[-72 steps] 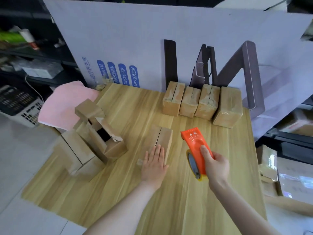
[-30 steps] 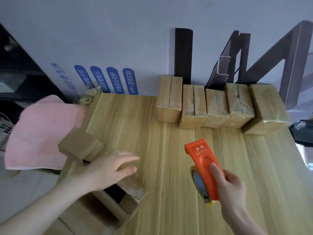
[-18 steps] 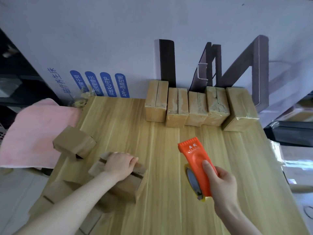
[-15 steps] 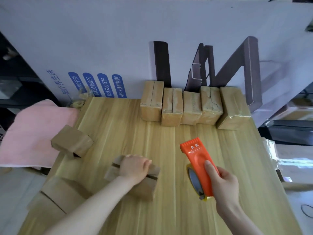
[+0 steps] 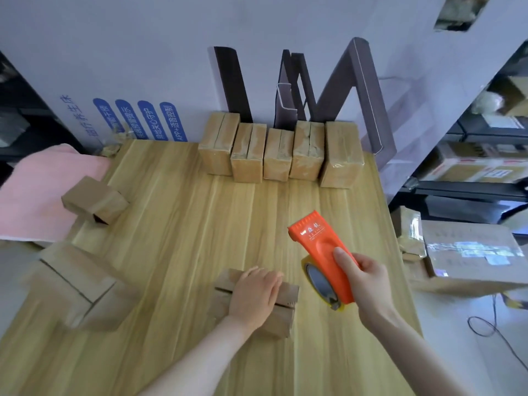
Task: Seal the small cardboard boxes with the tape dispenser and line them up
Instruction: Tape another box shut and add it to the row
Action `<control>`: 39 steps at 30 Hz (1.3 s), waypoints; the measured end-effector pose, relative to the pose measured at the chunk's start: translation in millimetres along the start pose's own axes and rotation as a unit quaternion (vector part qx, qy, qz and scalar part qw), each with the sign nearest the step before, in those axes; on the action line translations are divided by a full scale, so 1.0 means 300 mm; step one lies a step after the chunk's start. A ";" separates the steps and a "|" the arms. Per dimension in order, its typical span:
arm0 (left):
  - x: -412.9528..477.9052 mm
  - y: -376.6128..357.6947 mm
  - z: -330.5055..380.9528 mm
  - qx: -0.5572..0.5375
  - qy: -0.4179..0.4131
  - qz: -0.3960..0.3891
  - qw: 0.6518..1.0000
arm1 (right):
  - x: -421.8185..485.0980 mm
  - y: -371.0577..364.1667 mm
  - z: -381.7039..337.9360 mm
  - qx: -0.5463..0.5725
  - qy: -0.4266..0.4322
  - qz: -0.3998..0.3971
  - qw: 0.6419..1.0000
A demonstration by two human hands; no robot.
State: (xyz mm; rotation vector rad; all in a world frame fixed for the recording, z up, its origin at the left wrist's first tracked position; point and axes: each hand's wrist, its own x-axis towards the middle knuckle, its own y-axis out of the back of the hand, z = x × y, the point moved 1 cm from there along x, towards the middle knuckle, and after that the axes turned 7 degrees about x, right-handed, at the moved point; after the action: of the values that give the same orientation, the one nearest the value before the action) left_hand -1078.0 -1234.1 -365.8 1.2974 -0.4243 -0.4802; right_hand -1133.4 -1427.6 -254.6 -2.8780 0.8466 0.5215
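Both hands are in my view, low and centre. My left hand (image 5: 254,295) lies palm down on an unsealed small box (image 5: 285,302), fingers loosely curled over its top, pressing the flaps; a dark slit between the flaps shows on either side of the hand. My right hand (image 5: 364,281) is wrapped around the orange tape dispenser (image 5: 320,252), thumb laid along its flat face, holding it just to the right of that box and tilted, toothed end pointing away from me. I cannot tell if the dispenser touches the wood.

Under both hands runs the pale wooden table (image 5: 185,224). Well ahead of the hands, against a white printed board (image 5: 143,52), stands a row of five taped boxes (image 5: 280,151), side by side and touching. To the left of my left hand sit two more cardboard boxes: a bigger one (image 5: 74,284) at the near left edge, blurred, and a smaller one (image 5: 95,200) further away, tipped on a corner. Beyond that, a pink cloth (image 5: 43,190) hangs off the table's left side. Right of my right hand, off the table, are a large carton (image 5: 468,252) with shiny tape and dark shelving (image 5: 485,155) with more cartons.

The tape roll (image 5: 317,278) is half hidden under the dispenser body. My left hand covers most of the box's top, so the seam's full run is hidden from me. Both my forearms are cut off by the lower edge.
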 end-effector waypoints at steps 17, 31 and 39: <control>0.091 0.530 -0.002 -0.600 0.232 -0.090 0.760 | -0.110 -0.024 -0.114 -0.067 0.076 -0.118 0.988; 0.077 0.575 -0.151 -0.527 0.307 -0.044 0.791 | -0.186 -0.187 -0.172 -0.214 0.121 -0.131 0.960; 0.067 0.521 -0.306 -0.454 0.340 -0.012 0.824 | -0.152 -0.095 -0.161 -0.306 0.098 -0.121 0.939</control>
State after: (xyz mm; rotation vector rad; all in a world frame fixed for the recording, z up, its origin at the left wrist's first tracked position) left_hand -995.2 -1140.5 -233.0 0.4590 0.4105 -0.1557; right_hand -1139.7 -1389.4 -193.6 -3.5849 0.3732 0.5542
